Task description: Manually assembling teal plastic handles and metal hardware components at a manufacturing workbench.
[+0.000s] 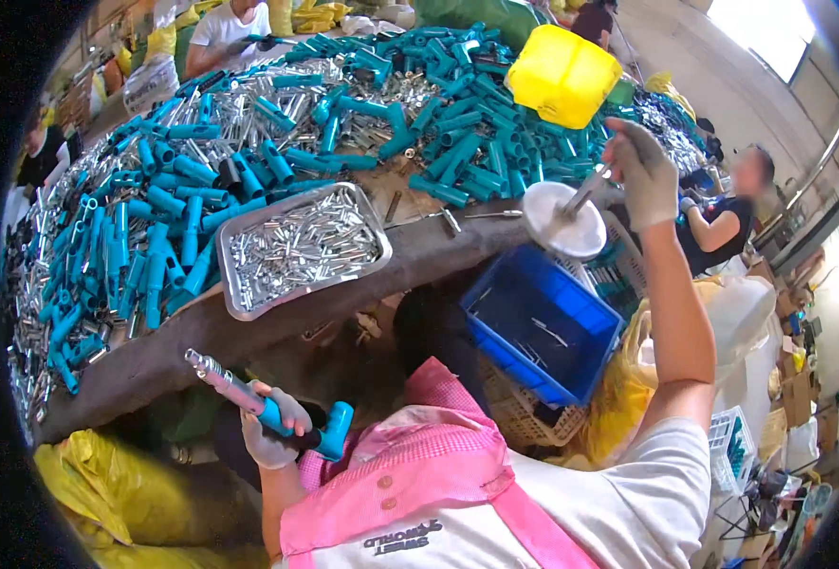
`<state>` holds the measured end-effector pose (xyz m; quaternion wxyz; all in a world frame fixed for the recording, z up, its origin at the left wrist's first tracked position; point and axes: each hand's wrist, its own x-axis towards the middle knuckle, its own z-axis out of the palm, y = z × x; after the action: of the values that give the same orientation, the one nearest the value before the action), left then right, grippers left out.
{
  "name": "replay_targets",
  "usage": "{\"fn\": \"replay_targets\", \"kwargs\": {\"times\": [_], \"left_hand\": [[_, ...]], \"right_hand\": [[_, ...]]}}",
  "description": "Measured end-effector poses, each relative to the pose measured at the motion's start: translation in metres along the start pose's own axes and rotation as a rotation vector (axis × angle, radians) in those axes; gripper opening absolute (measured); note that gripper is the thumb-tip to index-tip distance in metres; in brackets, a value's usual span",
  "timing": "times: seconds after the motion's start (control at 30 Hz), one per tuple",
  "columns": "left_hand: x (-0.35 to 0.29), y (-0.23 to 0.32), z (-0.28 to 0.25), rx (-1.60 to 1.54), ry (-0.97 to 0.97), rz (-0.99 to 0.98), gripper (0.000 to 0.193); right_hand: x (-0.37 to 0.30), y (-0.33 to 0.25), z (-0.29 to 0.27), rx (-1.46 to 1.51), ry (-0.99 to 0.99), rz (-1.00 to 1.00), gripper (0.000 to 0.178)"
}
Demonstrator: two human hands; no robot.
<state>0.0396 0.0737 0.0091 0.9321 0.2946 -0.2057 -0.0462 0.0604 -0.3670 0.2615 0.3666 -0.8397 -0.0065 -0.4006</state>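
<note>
My left hand (275,427), in a whitish glove, is wrapped round a tool with a silver metal barrel (222,381) and a teal grip ending in a T-shaped teal head (336,431). Its metal end points up and left, short of the table's edge. Reaching up to the right, my gloved right hand (642,171) grips a silver metal rod (585,192). The rod slants down into a white round dish (582,235) at the table's edge, its lower tip over a brownish smear. What that tip is like I cannot tell.
A metal tray (381,254) of small silver pins lies near the table's front edge. Teal handles (177,204) and silver parts are heaped behind it. A yellow container (571,71) stands beyond the dish; below it is a blue bin (514,346). Other people sit around the table.
</note>
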Motion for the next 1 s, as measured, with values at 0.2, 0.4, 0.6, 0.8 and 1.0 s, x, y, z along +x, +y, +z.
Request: {"fn": "replay_targets", "kwargs": {"times": [0.2, 0.4, 0.6, 0.8, 1.0], "left_hand": [[0.010, -0.005, 0.015, -0.017, -0.023, -0.061, 0.040], [0.025, -0.011, 0.025, 0.020, -0.021, -0.104, 0.043], [0.043, -0.016, 0.030, 0.019, -0.038, -0.146, 0.045], [0.060, -0.033, 0.025, 0.099, -0.172, -0.148, 0.041], [0.069, -0.046, 0.027, 0.039, -0.176, -0.202, 0.040]], "right_hand": [[0.049, 0.038, -0.048, -0.103, 0.074, 0.029, 0.025], [0.075, 0.056, -0.092, -0.155, 0.271, 0.115, 0.026], [0.081, 0.091, -0.255, -0.241, 0.592, 0.172, 0.032], [0.056, 0.047, -0.365, -1.242, 0.643, 0.143, 0.032], [0.008, 0.059, -0.489, -1.549, 0.751, 0.142, 0.029]]}}
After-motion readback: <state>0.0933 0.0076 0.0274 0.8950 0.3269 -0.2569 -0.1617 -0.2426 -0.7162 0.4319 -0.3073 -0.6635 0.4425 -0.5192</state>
